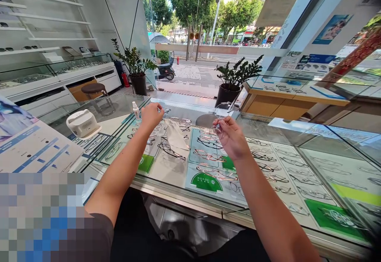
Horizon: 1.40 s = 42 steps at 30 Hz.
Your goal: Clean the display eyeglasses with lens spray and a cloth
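My right hand (232,137) is raised above the glass counter, pinching a pair of thin-rimmed eyeglasses (223,110) whose lenses look clear. Over the counter's left part, my left hand (151,116) has its fingers curled in; whatever may be inside them is hidden. Just left of that hand stands a small white spray bottle (136,110), and I cannot tell whether the two touch. A pale cleaning cloth (176,134) lies crumpled on the counter between my hands.
Rows of eyeglass frames (208,155) fill the glass display counter (178,184) beneath my arms. A white device (82,123) stands at the left, near a printed board (35,143). Beyond the counter are a round stool (94,89) and two potted plants (138,81).
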Each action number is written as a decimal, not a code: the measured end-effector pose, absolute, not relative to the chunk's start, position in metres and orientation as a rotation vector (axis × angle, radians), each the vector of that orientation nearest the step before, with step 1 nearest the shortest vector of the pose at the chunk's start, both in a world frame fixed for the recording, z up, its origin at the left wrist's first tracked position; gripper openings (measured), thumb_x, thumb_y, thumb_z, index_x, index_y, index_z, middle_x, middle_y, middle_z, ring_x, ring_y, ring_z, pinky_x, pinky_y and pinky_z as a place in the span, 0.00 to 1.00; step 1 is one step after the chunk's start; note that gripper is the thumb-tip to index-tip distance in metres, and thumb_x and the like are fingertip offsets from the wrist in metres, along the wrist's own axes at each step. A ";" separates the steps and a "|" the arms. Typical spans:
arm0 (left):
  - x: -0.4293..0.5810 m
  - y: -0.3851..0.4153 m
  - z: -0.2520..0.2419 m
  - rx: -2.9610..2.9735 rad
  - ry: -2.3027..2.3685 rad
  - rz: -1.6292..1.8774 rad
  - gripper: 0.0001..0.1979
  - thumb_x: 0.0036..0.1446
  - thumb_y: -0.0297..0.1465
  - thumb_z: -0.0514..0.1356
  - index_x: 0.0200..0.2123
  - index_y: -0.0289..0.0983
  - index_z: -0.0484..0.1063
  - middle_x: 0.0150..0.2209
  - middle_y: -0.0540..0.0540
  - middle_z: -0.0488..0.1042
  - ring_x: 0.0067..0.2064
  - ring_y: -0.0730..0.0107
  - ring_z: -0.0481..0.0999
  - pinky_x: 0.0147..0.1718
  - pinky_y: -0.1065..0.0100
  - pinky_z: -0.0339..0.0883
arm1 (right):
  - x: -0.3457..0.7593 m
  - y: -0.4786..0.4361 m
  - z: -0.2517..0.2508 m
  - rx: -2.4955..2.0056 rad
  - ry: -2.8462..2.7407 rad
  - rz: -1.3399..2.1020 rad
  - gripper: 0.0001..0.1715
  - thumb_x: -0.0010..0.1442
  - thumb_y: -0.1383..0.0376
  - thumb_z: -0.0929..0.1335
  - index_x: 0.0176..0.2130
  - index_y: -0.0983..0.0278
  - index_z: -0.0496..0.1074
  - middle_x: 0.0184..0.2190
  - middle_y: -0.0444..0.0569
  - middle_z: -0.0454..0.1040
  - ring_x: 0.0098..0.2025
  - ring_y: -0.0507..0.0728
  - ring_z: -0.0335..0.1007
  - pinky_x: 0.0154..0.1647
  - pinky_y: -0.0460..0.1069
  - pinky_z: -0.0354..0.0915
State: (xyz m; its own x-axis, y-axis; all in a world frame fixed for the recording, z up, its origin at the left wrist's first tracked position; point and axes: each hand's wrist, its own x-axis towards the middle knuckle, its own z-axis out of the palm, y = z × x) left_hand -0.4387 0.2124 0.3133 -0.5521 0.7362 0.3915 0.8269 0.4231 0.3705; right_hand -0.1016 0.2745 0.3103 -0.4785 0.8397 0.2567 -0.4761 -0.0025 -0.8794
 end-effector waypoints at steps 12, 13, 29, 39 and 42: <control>-0.432 0.231 0.282 -1.606 -2.661 -0.500 0.15 0.65 0.33 0.62 0.49 0.43 0.88 0.54 0.31 0.81 0.63 0.34 0.74 0.64 0.42 0.60 | -0.102 0.272 0.312 -0.436 -1.293 1.664 0.26 0.51 0.49 0.85 0.35 0.55 0.72 0.39 0.43 0.81 0.42 0.55 0.73 0.42 0.51 0.67; -0.432 0.231 0.282 -1.610 -2.666 -0.521 0.13 0.64 0.33 0.63 0.46 0.42 0.88 0.53 0.32 0.81 0.62 0.34 0.74 0.64 0.42 0.60 | -0.101 0.272 0.312 -0.439 -1.291 1.665 0.26 0.51 0.49 0.85 0.35 0.55 0.73 0.39 0.43 0.81 0.42 0.55 0.73 0.42 0.51 0.67; -0.386 0.204 0.332 -2.122 -2.158 -2.260 0.09 0.51 0.35 0.59 0.36 0.40 0.67 0.42 0.48 0.74 0.41 0.68 0.71 0.41 0.68 0.68 | -0.102 0.271 0.312 -0.419 -1.357 1.658 0.23 0.55 0.48 0.83 0.35 0.55 0.74 0.41 0.44 0.81 0.47 0.57 0.75 0.44 0.52 0.69; -0.317 0.193 0.364 -2.382 -1.992 -2.596 0.06 0.54 0.32 0.63 0.36 0.40 0.70 0.37 0.49 0.71 0.37 0.70 0.70 0.36 0.68 0.68 | -0.104 0.263 0.317 -0.331 -1.330 1.647 0.22 0.54 0.49 0.85 0.36 0.54 0.76 0.40 0.43 0.82 0.48 0.57 0.77 0.50 0.53 0.72; -0.302 0.195 0.355 -2.401 -1.978 -2.602 0.07 0.57 0.35 0.64 0.37 0.41 0.71 0.36 0.50 0.70 0.37 0.70 0.70 0.36 0.68 0.67 | -0.103 0.262 0.319 -0.295 -1.312 1.656 0.22 0.55 0.49 0.84 0.36 0.55 0.76 0.40 0.43 0.82 0.48 0.57 0.78 0.54 0.54 0.73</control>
State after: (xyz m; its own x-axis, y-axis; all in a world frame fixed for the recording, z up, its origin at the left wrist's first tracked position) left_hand -0.3021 0.1952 0.3553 -0.0464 0.9731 0.2256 -0.0431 -0.2276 0.9728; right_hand -0.1030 0.2619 0.3194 -0.5042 0.7871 0.3553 -0.5260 0.0464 -0.8492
